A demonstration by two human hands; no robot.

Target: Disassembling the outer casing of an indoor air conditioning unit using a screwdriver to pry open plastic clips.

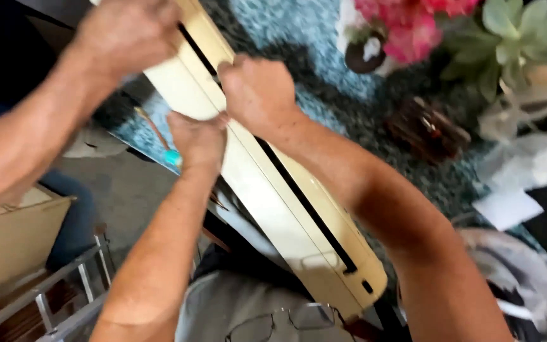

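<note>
Right hand clenched over dark seam of cream casing. Left hand grips its lower edge, probably to squeeze halves together. Casing runs 11 to 5 o'clock. Other person's hand steadies far end, 11 o'clock.

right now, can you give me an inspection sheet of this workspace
surface: blue and grey shaggy rug below the work; grey floor at lower left.
job's things: long cream casing with a dark slot along it, held slanting across the view.
clutter: pink flowers, green succulent, brown object, white paper, eyeglasses at the collar.
grippers: left hand and right hand grip the casing's edge; another person's hand holds its upper end.
cables: nothing seen.
surroundings: cardboard box and metal frame at lower left; picture blurred.
</note>
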